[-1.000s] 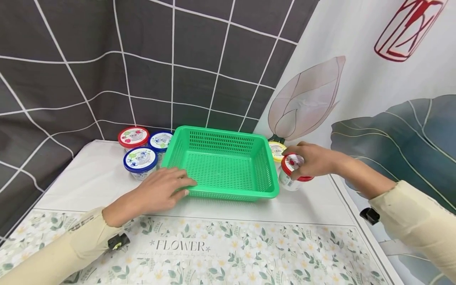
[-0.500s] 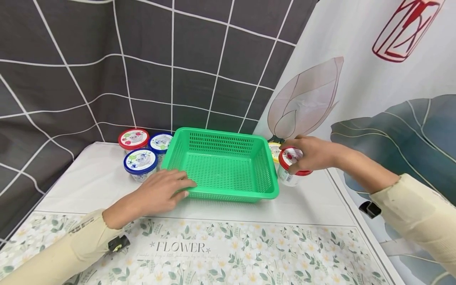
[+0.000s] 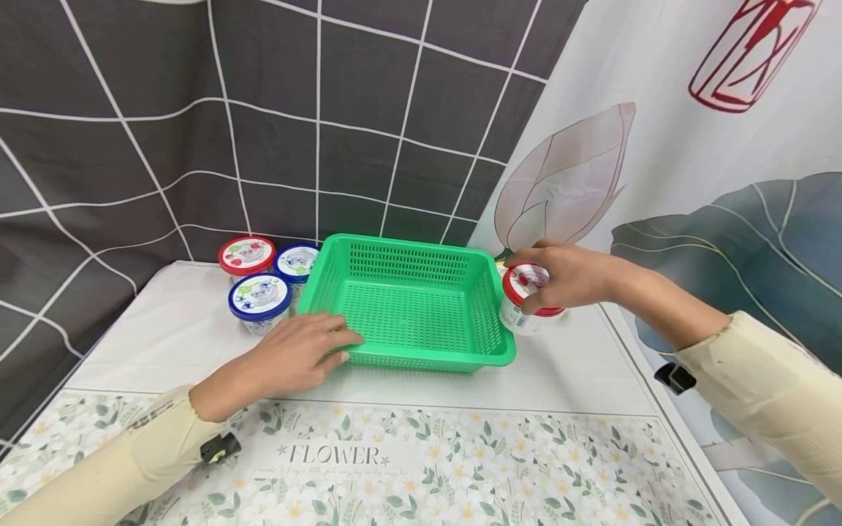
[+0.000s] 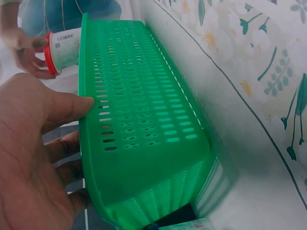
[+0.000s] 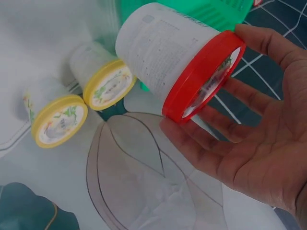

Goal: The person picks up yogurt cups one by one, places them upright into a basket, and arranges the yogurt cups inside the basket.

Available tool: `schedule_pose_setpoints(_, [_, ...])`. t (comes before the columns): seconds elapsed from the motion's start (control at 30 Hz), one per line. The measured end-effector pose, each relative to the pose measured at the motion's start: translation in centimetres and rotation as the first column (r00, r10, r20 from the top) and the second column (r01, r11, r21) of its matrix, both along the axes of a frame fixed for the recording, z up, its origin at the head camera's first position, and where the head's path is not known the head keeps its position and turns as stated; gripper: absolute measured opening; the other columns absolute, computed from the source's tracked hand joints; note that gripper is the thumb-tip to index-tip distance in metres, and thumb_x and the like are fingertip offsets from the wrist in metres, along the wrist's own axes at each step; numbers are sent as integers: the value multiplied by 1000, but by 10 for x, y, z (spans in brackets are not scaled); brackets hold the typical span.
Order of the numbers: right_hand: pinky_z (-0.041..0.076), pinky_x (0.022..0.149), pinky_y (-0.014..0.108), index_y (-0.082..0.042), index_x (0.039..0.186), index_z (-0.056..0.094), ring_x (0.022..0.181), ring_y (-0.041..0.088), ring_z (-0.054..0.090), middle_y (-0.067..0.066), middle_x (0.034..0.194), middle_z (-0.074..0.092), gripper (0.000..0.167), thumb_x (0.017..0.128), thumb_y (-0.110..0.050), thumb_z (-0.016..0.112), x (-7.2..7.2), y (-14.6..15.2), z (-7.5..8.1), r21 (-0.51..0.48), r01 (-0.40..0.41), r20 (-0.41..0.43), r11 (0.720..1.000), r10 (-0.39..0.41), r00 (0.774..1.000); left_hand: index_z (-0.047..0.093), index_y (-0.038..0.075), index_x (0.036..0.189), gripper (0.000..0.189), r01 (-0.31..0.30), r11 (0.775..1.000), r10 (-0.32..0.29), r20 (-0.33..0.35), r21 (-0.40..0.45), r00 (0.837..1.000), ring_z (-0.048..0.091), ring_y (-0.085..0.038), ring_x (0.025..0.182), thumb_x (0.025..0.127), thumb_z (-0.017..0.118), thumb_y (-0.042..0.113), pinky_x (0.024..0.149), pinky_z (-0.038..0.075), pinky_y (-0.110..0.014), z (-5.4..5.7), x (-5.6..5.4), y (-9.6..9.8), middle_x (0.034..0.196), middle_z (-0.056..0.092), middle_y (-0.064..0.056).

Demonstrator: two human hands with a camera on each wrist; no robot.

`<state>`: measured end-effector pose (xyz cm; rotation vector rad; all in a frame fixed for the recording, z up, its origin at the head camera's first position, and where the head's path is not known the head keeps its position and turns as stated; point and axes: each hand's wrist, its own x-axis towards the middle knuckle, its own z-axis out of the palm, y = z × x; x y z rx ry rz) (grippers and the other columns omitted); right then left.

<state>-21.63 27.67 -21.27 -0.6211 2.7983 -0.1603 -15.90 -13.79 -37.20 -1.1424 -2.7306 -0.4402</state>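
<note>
My right hand [image 3: 579, 275] grips a white tub with a red lid [image 3: 520, 319] just beyond the basket's right end. In the right wrist view, the thumb and fingertips hold the red lid [image 5: 201, 81] around its rim. My left hand [image 3: 294, 356] holds the near rim of a green plastic basket [image 3: 421, 356] close to its left corner. From the left wrist, the thumb [image 4: 72, 106] shows on the basket's outer wall, while the other fingers go behind the rim, partly hidden. Nothing lies inside the basket.
Left of the basket stand a red-lidded tub [image 3: 246, 253] and two blue-lidded tubs, one nearer [image 3: 259, 296] and one farther [image 3: 296, 261]. Two yellow-lidded tubs [image 5: 110, 85] are beside the held tub. Behind hangs a dark grid-patterned cloth [image 3: 368, 109]; a floral mat [image 3: 460, 467] covers the front.
The right hand has moved the red-lidded tub left and slightly upward in view, closer to the basket's right wall, covering more of a yellow-lidded tub. The left hand stays on the rim.
</note>
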Motion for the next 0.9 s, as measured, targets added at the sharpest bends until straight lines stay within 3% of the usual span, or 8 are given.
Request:
schedule_pose_setpoints(0.17, [69,85,49,-15,157,63,123,41,66,21,142,63,78,85,-29,91,1,-5,0,-15,-18,-10,1000,18,1000,82,19,131,27,16,1000,-16,-5,3,1000,64,-13,97,106,74,14,82,57,-37,2,0,0,109,72,5])
schedule_pose_setpoints(0.5, [66,92,53,-16,156,64,123,39,66,19,143,63,75,87,-32,88,2,-17,1,7,-30,-27,1000,30,999,82,18,131,27,16,1000,-16,-15,7,1000,65,-14,97,105,75,13,81,56,-36,-1,0,1,109,73,3])
schedule_pose_setpoints(0.9, [67,91,51,-19,155,65,121,35,67,16,142,63,72,87,-31,86,2,-30,-5,-27,-59,-21,998,58,998,82,18,131,27,-3,1000,3,-14,-4,1000,64,-14,95,105,75,13,77,54,-33,-1,-1,0,108,73,3])
